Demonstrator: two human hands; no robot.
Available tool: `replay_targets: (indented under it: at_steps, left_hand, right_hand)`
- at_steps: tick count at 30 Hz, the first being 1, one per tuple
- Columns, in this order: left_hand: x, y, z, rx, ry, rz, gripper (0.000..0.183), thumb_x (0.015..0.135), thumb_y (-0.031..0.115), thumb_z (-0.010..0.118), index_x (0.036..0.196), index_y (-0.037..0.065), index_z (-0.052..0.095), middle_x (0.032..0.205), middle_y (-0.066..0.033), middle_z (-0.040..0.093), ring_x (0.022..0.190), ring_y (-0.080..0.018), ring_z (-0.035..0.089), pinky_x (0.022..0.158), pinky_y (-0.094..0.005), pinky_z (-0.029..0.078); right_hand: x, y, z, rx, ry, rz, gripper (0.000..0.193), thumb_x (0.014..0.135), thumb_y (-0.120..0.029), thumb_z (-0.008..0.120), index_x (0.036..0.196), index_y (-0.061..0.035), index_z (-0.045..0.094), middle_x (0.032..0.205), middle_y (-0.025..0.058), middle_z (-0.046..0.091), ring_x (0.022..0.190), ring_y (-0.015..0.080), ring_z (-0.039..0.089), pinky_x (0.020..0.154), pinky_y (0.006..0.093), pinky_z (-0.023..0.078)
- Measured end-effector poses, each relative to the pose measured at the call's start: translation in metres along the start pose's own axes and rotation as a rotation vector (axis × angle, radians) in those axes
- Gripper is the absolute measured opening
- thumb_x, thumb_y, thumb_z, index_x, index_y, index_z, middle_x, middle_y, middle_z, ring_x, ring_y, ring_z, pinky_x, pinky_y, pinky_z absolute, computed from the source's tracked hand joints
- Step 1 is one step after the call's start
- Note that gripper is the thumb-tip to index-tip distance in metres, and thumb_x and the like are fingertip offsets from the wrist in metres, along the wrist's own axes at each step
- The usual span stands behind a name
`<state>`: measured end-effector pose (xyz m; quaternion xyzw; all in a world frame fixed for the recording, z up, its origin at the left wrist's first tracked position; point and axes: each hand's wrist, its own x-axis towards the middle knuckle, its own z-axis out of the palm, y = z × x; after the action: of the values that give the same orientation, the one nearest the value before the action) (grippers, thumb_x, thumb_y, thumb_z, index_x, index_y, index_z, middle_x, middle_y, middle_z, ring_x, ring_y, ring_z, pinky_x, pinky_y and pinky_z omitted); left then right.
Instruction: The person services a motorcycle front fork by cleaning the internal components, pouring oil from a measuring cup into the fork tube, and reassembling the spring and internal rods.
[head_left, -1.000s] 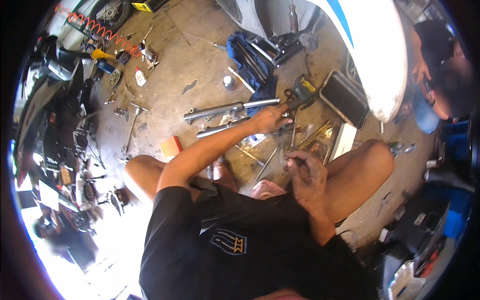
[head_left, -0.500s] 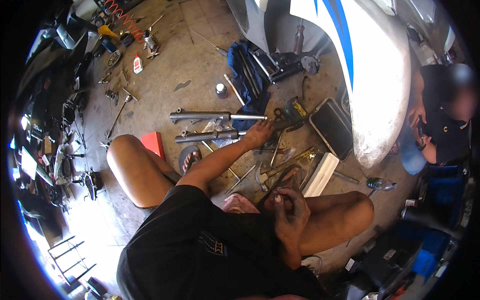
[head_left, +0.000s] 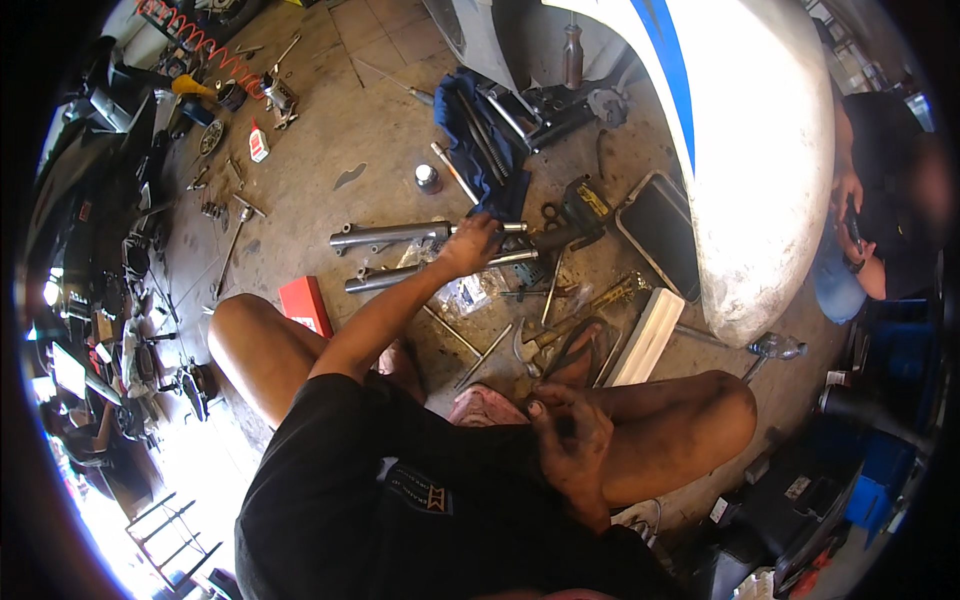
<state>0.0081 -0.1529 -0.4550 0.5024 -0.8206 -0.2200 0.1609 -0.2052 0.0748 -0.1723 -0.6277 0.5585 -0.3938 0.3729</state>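
My left hand (head_left: 468,243) is extended forward and rests on the upper fork tube (head_left: 395,236), fingers closed over it where the grey lower leg meets the chrome upper section. The tube lies flat on the concrete floor (head_left: 370,130), running left to right. A second fork tube (head_left: 420,274) lies parallel to it, just nearer to me, and my left forearm crosses above it. A clear plastic bag (head_left: 470,292) lies against the second tube. My right hand (head_left: 568,435) is held close to my body above my right knee, fingers curled narrow around a small part; I cannot tell what that part is. A red box (head_left: 306,303) sits on the floor beside my left knee. Beyond the tubes, a blue cloth (head_left: 470,130) carries long metal parts. A black tray (head_left: 660,230) lies to the right, next to a large white body panel (head_left: 760,150). Another person (head_left: 880,200) sits at the far right.
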Motion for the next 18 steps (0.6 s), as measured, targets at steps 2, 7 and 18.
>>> replay_targets:
  at_steps: [2, 7, 18]
  left_hand:
    - [0.003, -0.013, -0.01, -0.042, 0.065, -0.117, 0.032, 0.088, 0.021, 0.06, 0.115, 0.004, 0.055, 0.118, -0.023, 0.052, 0.113, -0.0414, 0.051, 0.094, -0.0526, 0.042]
    - [0.015, -0.059, -0.034, -0.036, 0.438, -0.417, 0.033, 0.087, 0.02, 0.06, 0.115, 0.004, 0.052, 0.121, -0.0245, 0.048, 0.109, -0.0447, 0.052, 0.09, -0.0535, 0.043]
    - [0.052, -0.152, -0.075, 0.234, -0.164, -0.406, 0.075, 0.079, 0.03, 0.07, 0.146, 0.015, 0.038, 0.143, -0.0204, 0.043, 0.133, -0.0393, 0.043, 0.109, -0.0509, 0.038]
  right_hand:
    - [0.005, 0.001, 0.0, -0.038, 0.007, -0.047, 0.035, 0.082, 0.001, 0.07, 0.116, -0.003, 0.06, 0.11, 0.0166, 0.064, 0.102, 0.0315, 0.064, 0.087, 0.0378, 0.052]
    - [0.028, 0.002, 0.013, -0.104, 0.019, -0.218, 0.056, 0.074, 0.002, 0.075, 0.126, -0.0036, 0.054, 0.119, 0.0171, 0.061, 0.107, 0.0346, 0.06, 0.091, 0.041, 0.049]
    - [0.052, 0.009, 0.082, 0.139, -0.164, 0.319, 0.053, 0.087, -0.001, 0.065, 0.136, -0.0001, 0.045, 0.123, 0.0138, 0.056, 0.104, 0.0218, 0.059, 0.092, 0.0334, 0.049]
